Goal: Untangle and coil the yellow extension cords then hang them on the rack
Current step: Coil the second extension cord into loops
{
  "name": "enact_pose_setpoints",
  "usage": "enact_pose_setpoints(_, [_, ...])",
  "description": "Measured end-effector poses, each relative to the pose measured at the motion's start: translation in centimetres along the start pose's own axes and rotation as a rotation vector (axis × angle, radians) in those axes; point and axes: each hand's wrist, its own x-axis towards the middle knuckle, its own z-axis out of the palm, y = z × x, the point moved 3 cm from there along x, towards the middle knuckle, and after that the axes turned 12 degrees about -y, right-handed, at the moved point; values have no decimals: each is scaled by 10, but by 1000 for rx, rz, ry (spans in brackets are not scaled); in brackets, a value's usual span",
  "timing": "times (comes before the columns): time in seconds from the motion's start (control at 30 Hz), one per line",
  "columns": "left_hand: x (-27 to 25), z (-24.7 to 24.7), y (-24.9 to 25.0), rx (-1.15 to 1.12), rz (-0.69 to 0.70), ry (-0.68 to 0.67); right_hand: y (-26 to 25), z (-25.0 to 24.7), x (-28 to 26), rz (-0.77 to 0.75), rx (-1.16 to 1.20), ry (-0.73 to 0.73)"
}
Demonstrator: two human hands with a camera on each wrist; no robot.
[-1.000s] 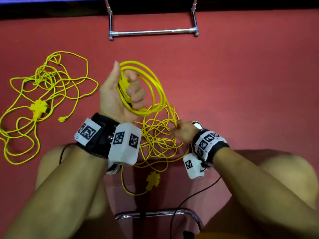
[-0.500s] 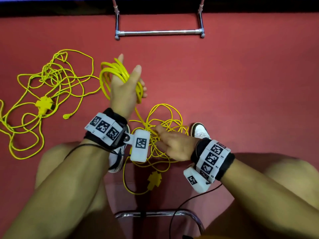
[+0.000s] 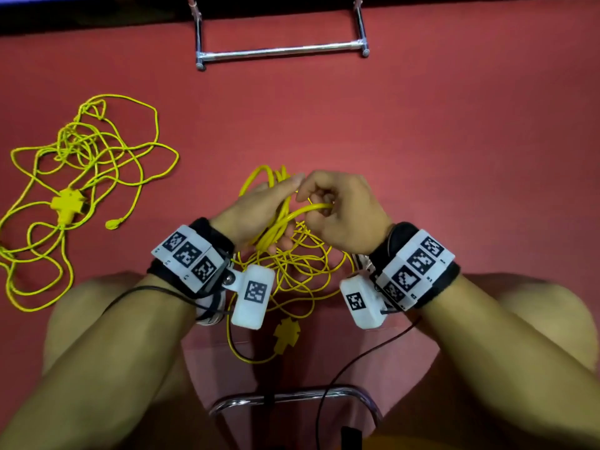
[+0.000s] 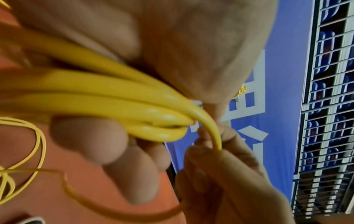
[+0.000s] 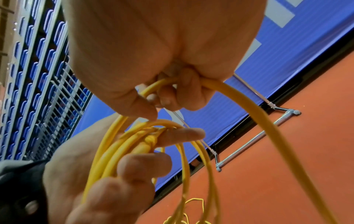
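- Our biggest worry is the loose pile of yellow cord [image 3: 302, 271] on the red floor [image 3: 454, 157], right under our hands and between our knees. It is still part of the cord we are winding. If we pull too fast, the loops there may catch on each other and make a knot.
- The second tangled cord [image 3: 81, 177] lies near the left edge of the floor, well apart from us. Its cross-shaped plug block [image 3: 66, 206] sits in the middle of the mess. It has not been wound yet, and its thin loops cross a lot, so it may snag when we lift it.
- The metal rack [image 3: 282, 50] stands at the far edge of the floor, with nothing hanging on it. If our coil is floppy, it could slide off the bar or fall open.
- Our left hand [image 3: 256, 209] has its fingers curled around the coil [image 4: 118, 104], a bunch of several loops. If those fingers let go a bit, the loops may spill out.
- Our right hand [image 3: 344, 212] pinches one strand [image 5: 239, 97] between thumb and fingers and brings it to the coil. If the strand twists, the new loop may lie crooked.
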Motion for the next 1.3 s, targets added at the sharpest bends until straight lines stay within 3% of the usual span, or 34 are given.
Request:
enact_pose_setpoints(0.1, [-4,15,-1,5,-21,-146,-2,-7,2,-13,1,53])
enact_pose_setpoints(0.27, [-9,22,1,68,95,-305,17,-15,9,-12,-163,168])
enact_pose_setpoints(0.4, [-15,16,3,-282,156,-388,41,-23,13,126,-269,304])
enact_pose_setpoints(0.5, [-22,10,13,-560,268,-516,57,-19,17,339,-269,183])
enact_pose_setpoints(0.7, [-30,-15,26,-1044,504,-654,100,29,5,661,-233,-292])
enact_pose_setpoints(0.83, [-36,-41,35,-1148,665,-466,105,53,-13,727,-379,-496])
enact_pose_setpoints(0.93, [-37,-57,38,-1107,693,-89,119,69,-31,791,-443,-660])
enact_pose_setpoints(1.0, [-35,-64,35,-991,646,169,116,75,-33,781,-403,-707])
enact_pose_setpoints(1.07, [-30,-66,29,-889,627,345,101,76,-30,737,-328,-721])
enact_pose_setpoints(1.13, [-29,-66,28,-740,632,499,83,77,-25,622,-309,-711])
enact_pose_setpoints(1.23, [-27,-65,26,-270,542,685,48,77,-19,317,-221,-653])
enact_pose_setpoints(1.3, [-20,-64,19,-55,426,694,25,67,-15,106,-158,-553])
